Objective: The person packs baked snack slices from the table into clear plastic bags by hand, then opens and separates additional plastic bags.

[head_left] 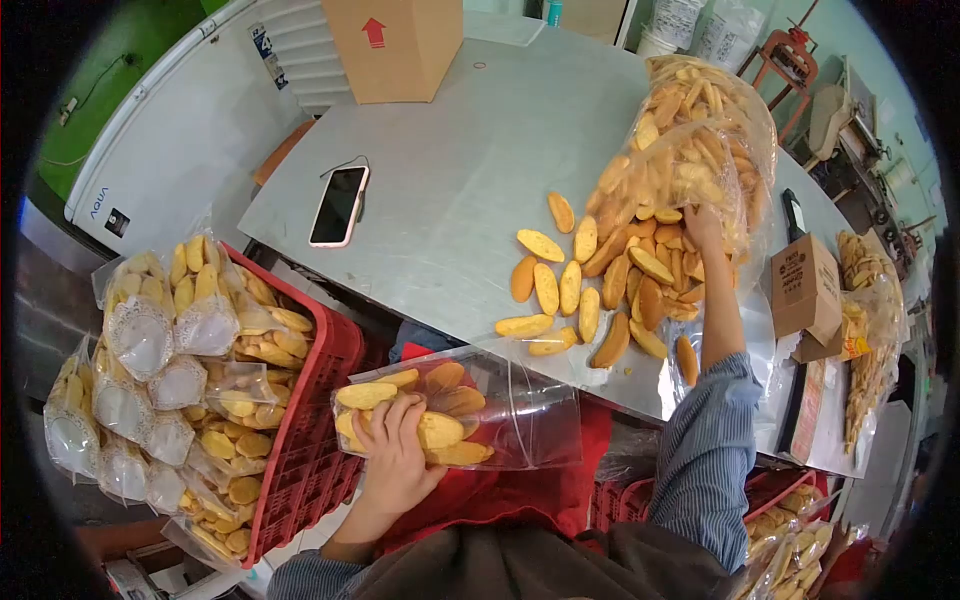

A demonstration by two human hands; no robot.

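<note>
My left hand (400,462) is wrapped round the filled end of a clear plastic bag (535,415), held in front of my body near the table's edge. Several golden oval bread slices (440,430) show through its film. My right hand (704,226) reaches into the mouth of a large clear sack (690,150) full of the same slices; its fingers are hidden among them. From the sack's mouth a pile of loose bread slices (650,300) spreads out over the metal table.
A red crate (320,350) with filled bags stands at left. On the metal table (450,200) are a phone (340,206), a tall cardboard box (395,50) and a small carton (805,285). Another bread bag (870,310) lies at far right, and bagged bread (790,535) sits lower right.
</note>
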